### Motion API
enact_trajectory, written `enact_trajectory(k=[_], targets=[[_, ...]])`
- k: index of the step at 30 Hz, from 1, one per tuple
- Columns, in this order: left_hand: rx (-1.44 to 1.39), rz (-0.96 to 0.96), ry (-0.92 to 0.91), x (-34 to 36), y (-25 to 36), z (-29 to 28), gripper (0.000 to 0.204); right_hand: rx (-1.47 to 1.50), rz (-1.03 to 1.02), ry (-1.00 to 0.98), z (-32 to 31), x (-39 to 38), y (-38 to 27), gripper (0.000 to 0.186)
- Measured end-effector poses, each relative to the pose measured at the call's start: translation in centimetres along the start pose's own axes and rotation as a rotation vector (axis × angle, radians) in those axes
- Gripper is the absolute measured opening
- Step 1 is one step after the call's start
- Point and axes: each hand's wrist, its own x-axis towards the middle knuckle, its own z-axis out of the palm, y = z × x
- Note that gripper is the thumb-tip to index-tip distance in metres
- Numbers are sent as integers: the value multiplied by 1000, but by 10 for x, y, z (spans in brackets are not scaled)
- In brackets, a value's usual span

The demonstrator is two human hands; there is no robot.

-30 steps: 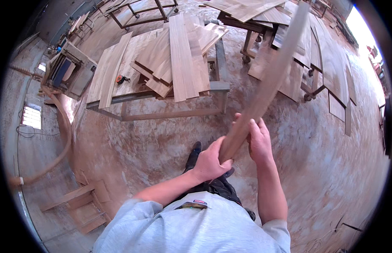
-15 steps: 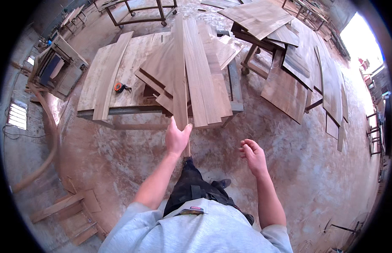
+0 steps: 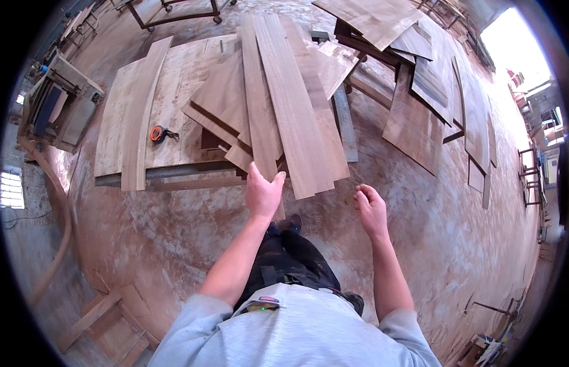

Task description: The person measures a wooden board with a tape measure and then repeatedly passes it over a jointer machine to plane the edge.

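Observation:
My left hand (image 3: 264, 194) is closed on the near end of a long, narrow wooden board (image 3: 257, 104), with the thumb at its right edge. That board runs away from me over a pile of brown boards, and a strip of it shows below the hand. Just right of it lies another long plank (image 3: 290, 104), its near end jutting past the table (image 3: 116, 131). Off to the right, my right hand (image 3: 371, 209) hangs in the air with fingers curled in; I see nothing in it. An orange and black tape measure (image 3: 157, 134) rests on the table's left part.
Another stand at the right carries stacked wood panels (image 3: 413, 125), some hanging over its edge. A wheeled metal frame (image 3: 174, 15) stands at the back. Far left are a machine (image 3: 64, 110) and a hose (image 3: 65, 226). Wood pieces (image 3: 110, 324) lie at lower left.
My view has shifted, and the table sits farther left in it. The held board has turned slightly and now shows more of its broad face. My right hand stays free, fingers curled.

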Motion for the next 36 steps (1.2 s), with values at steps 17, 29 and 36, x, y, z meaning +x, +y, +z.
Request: enact_trajectory(k=[17,29,36], targets=[[-44,-63,-179,-3,20,-3,64,-14,-40,-144,41,78,4,48],[-571,-126,-245,-44,-22,16,65,299,125,-329,46,95,-10,61],[-565,-132,-294,-43,-17,8,67,319,159,-384,43,90,-15,60]])
